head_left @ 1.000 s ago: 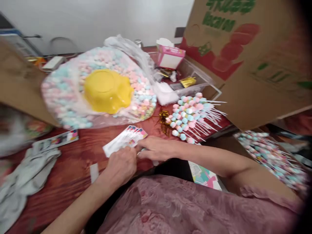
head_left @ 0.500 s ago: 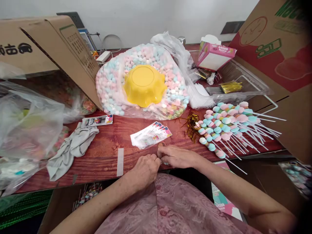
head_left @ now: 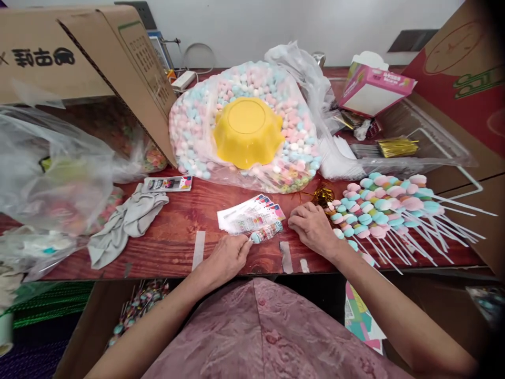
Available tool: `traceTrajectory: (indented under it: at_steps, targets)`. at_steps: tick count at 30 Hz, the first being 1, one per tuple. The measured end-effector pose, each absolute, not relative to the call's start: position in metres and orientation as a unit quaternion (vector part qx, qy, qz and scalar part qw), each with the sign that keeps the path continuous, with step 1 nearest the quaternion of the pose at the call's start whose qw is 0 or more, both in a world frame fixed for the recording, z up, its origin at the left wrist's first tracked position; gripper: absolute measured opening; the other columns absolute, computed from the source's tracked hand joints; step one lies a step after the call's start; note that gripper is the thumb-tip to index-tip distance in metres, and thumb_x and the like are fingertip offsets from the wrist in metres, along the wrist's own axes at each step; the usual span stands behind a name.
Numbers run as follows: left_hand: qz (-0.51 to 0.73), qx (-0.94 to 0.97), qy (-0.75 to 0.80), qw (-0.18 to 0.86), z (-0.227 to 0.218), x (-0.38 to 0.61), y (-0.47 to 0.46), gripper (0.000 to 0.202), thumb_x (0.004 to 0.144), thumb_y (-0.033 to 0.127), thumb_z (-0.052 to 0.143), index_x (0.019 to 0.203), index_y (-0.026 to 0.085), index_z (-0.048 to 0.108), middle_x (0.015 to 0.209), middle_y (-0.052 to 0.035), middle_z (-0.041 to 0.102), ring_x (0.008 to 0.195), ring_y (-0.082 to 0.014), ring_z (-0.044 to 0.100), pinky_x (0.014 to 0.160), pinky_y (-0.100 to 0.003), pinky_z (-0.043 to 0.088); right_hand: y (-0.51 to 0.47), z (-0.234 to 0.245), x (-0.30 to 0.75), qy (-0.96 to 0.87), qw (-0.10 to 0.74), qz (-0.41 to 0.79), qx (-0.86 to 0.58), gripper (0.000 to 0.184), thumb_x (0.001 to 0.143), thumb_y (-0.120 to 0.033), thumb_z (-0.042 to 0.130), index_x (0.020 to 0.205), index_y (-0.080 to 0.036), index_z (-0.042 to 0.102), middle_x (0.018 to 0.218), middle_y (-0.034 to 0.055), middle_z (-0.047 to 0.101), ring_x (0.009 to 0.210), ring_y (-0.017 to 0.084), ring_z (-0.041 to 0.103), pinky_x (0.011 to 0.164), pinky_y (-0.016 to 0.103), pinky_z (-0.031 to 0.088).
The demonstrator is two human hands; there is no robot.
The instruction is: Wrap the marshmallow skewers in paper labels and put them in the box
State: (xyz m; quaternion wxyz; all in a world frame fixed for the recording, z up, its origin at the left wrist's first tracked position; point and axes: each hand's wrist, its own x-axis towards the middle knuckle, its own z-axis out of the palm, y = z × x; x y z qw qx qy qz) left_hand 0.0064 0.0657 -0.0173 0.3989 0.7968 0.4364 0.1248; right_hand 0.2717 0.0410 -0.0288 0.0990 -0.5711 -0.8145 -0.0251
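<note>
My left hand (head_left: 228,256) is closed around the stick end of a bagged marshmallow skewer (head_left: 267,232) that points to the right over the red wooden table (head_left: 165,247). My right hand (head_left: 313,227) rests on the table with its fingers curled, reaching toward a tangle of gold twist ties (head_left: 323,195); I cannot see anything in it. A fan of printed packaging sleeves (head_left: 251,216) lies just behind the skewer. To the right lies a pile of pastel marshmallow skewers (head_left: 384,208) with white sticks.
A big clear bag of pastel marshmallows (head_left: 197,126) with an upturned yellow bowl (head_left: 248,131) stands behind. Cardboard boxes flank left (head_left: 79,58) and right (head_left: 461,84). A grey cloth (head_left: 126,223), plastic bags (head_left: 47,179), a pink box (head_left: 374,89) and a clear tray (head_left: 430,152) surround.
My hands have separated: the left now holds a bagged skewer out over the table, and the right has moved right toward the gold ties. The camera view has shifted left.
</note>
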Motion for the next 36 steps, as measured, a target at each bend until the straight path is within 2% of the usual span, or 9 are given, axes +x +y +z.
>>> traceTrajectory:
  at_steps: [3,5,9,11,19,24,30,34,36]
  targets:
    - [0.159,0.753,0.445,0.458,-0.017,0.003,0.062,0.036,0.091,0.034,0.045,0.058,0.018,0.045,0.054,0.0028,0.044,0.053,-0.0107,0.037,0.055,-0.025,0.024,0.041,-0.028,0.272,-0.829,0.062,-0.043,-0.554,0.022,0.086,-0.007,0.046,0.079,-0.015,0.065,0.085,0.0097,0.065,0.082,0.021,0.046,0.07,0.036,0.028]
    - [0.178,0.692,0.451,0.535,-0.018,0.003,0.058,0.036,0.089,0.038,0.046,0.06,0.017,0.049,0.051,0.0036,0.044,0.05,-0.0095,0.036,0.052,-0.024,0.024,0.036,-0.021,0.274,-0.824,0.087,-0.052,-0.558,0.022,0.085,-0.006,0.044,0.077,-0.014,0.063,0.076,0.0093,0.063,0.075,0.02,0.048,0.068,0.036,0.03]
    - [0.207,0.567,0.453,0.656,-0.019,0.013,0.053,0.034,0.084,0.046,0.051,0.069,0.016,0.058,0.047,0.0053,0.046,0.042,-0.0073,0.034,0.047,-0.022,0.024,0.018,0.001,0.255,-0.738,0.351,0.042,-0.574,0.012,0.09,-0.019,0.051,0.087,-0.019,0.063,0.075,0.0032,0.063,0.069,0.017,0.055,0.064,0.031,0.041]
    - [0.226,0.535,0.447,0.68,-0.018,0.021,0.051,0.035,0.082,0.048,0.052,0.067,0.016,0.056,0.047,0.0063,0.044,0.04,-0.0062,0.032,0.045,-0.022,0.024,0.01,0.004,0.23,-0.712,0.431,0.121,-0.542,0.015,0.09,-0.019,0.053,0.098,-0.022,0.065,0.083,0.0029,0.066,0.073,0.017,0.06,0.066,0.03,0.046]
    - [0.231,0.563,0.425,0.67,-0.018,0.023,0.046,0.034,0.085,0.039,0.047,0.059,0.017,0.05,0.05,0.0042,0.044,0.048,-0.0079,0.039,0.05,-0.022,0.03,0.006,-0.037,0.179,-0.682,0.45,0.207,-0.539,0.025,0.091,-0.014,0.052,0.102,-0.023,0.073,0.074,0.0022,0.068,0.067,0.015,0.061,0.062,0.028,0.049]
    - [0.236,0.576,0.423,0.658,-0.019,0.018,0.044,0.03,0.085,0.034,0.048,0.061,0.017,0.05,0.054,0.0038,0.046,0.052,-0.0087,0.041,0.054,-0.023,0.032,0.007,-0.038,0.186,-0.677,0.426,0.264,-0.539,0.027,0.09,-0.016,0.053,0.108,-0.024,0.073,0.089,0.003,0.074,0.075,0.015,0.067,0.069,0.029,0.052]
    - [0.272,0.585,0.423,0.637,-0.023,0.017,0.047,0.035,0.088,0.038,0.049,0.059,0.017,0.049,0.053,0.0043,0.045,0.052,-0.0079,0.04,0.055,-0.022,0.032,0.005,-0.034,0.184,-0.668,0.452,0.284,-0.518,0.03,0.087,-0.016,0.058,0.115,-0.022,0.067,0.081,0.0004,0.072,0.067,0.013,0.064,0.064,0.025,0.05]
    - [0.305,0.552,0.431,0.645,-0.024,0.018,0.049,0.038,0.087,0.042,0.05,0.059,0.017,0.048,0.052,0.0049,0.045,0.05,-0.0073,0.038,0.053,-0.022,0.031,-0.006,-0.033,0.176,-0.618,0.504,0.213,-0.565,0.015,0.081,-0.019,0.068,0.096,-0.02,0.068,0.073,-0.0013,0.067,0.062,0.012,0.059,0.062,0.025,0.047]
    - [0.319,0.573,0.421,0.627,-0.019,0.021,0.049,0.039,0.088,0.041,0.05,0.058,0.017,0.047,0.054,0.0041,0.045,0.053,-0.0076,0.04,0.055,-0.022,0.033,-0.008,-0.032,0.173,-0.569,0.513,0.26,-0.588,0.008,0.081,-0.024,0.069,0.088,-0.02,0.069,0.075,0.0001,0.067,0.065,0.012,0.059,0.063,0.025,0.047]
